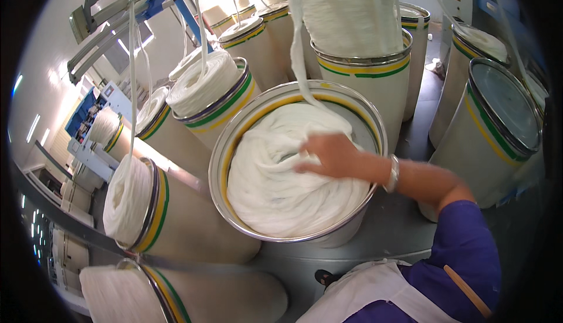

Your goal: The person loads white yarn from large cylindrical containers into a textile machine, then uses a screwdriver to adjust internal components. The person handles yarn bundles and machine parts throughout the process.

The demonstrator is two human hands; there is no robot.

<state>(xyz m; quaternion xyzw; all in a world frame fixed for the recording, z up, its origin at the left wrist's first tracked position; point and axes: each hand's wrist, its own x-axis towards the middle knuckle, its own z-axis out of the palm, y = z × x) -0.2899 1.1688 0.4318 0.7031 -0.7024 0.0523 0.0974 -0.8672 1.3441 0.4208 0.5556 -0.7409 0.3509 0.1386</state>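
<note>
Right grip [329,154] flat, fingers spread on cotton sliver [281,176] | forearm extended leftward

Textile spinning mill: sliver cans [176,217], machinery [94,117].

bright, even factory light, upper-left glare, heavy fisheye bending, black corners

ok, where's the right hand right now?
In the head view, the right hand lies palm-down just right of centre, pressing on the coiled white sliver inside the big open can, below the overfilled can behind it.
</note>
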